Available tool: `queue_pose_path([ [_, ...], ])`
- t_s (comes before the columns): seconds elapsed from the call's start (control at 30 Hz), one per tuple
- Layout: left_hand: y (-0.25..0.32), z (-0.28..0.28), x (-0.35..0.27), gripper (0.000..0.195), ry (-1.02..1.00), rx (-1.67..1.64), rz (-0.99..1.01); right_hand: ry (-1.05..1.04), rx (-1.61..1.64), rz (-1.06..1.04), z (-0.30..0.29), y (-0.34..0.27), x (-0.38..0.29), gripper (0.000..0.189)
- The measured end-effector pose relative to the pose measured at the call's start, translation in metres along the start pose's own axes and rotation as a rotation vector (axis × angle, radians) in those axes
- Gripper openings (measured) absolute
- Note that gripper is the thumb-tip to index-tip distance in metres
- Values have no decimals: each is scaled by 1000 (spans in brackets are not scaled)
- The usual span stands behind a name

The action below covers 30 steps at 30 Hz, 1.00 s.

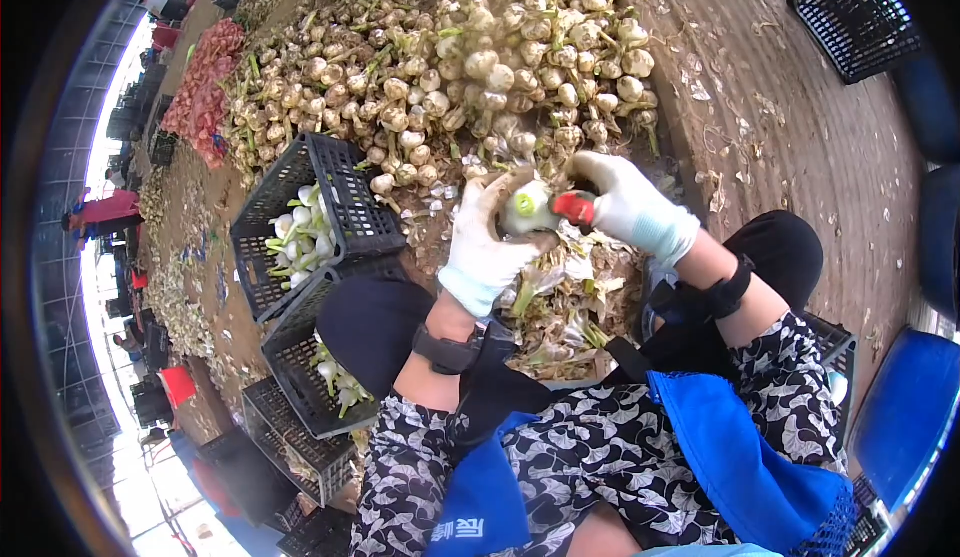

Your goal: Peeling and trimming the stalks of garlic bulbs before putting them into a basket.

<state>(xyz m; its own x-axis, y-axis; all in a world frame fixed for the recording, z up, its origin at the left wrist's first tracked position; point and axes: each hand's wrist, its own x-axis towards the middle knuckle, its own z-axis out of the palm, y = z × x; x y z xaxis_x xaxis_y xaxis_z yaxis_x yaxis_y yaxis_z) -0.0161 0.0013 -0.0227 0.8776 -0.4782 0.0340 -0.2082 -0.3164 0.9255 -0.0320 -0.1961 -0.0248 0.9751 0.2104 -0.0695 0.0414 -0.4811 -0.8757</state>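
In a white glove with soiled fingertips, my left hand (491,231) grips a peeled white garlic bulb (527,210), its green cut stem end facing up. My gloved right hand (626,201) holds a small tool by its red handle (574,207) close against the bulb's right side; the tool's blade cannot be made out. Under both hands lie loose garlic skins and cut stalks (559,287). Just beyond them rises a large heap of unpeeled garlic bulbs (480,69) with stems and dirt on them.
To my left, a black plastic crate (360,212) holds peeled garlic, and a second crate (289,362) beside it holds more. Red mesh sacks (206,88) lie farther left. Another black crate (855,17) stands at upper right. A person in pink (112,212) is in the background.
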Motion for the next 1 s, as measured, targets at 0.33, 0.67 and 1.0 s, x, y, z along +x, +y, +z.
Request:
queue_pose_path([
  [0.33,11,0,0,45,-62,-966,-270,92,316,16,5,-8,-5,15],
  [0.67,16,4,2,29,174,-1345,-350,-294,1472,127,13,1,-5,30],
  [1.0,-3,14,3,35,296,-884,-538,221,761,-39,15,3,0,17],
])
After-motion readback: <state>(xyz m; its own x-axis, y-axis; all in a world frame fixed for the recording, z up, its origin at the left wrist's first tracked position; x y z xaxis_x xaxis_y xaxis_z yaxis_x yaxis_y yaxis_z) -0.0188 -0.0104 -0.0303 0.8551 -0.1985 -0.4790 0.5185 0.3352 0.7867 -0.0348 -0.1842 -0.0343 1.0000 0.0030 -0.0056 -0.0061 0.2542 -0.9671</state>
